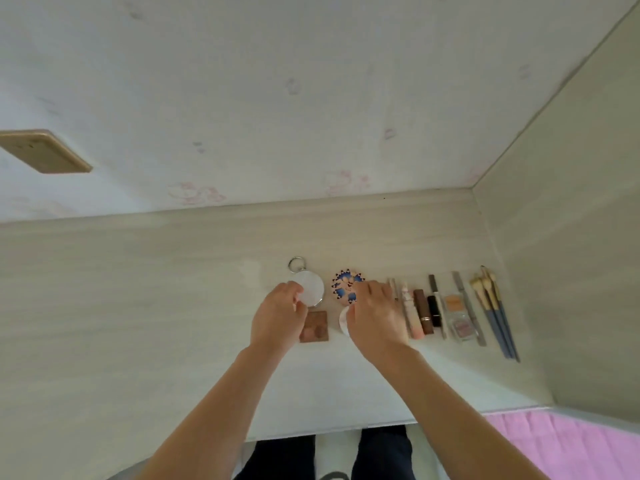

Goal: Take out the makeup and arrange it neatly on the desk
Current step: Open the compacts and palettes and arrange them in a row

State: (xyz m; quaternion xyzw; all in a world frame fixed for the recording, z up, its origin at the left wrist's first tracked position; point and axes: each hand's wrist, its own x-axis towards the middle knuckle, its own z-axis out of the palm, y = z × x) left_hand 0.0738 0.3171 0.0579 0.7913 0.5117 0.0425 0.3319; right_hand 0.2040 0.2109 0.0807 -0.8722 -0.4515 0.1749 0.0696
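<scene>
My left hand (278, 315) grips the near edge of a round white compact mirror (311, 287) with a metal key ring, lying on the pale desk (173, 306). Just below it sits a brown square eyeshadow palette (315, 327). My right hand (375, 315) rests with curled fingers over a blue-patterned round compact (343, 284) and a white round puff case (343, 320), partly hiding both. Right of my hands lies a row of makeup: lip tubes (420, 315), a small bottle (457, 317), pencils and brushes (495, 313).
The desk meets a white wall at the back and a side panel (571, 271) on the right. A tan rectangular plate (45, 152) is on the wall at left. A pink cloth (571, 445) lies at the lower right, beyond the desk's front edge.
</scene>
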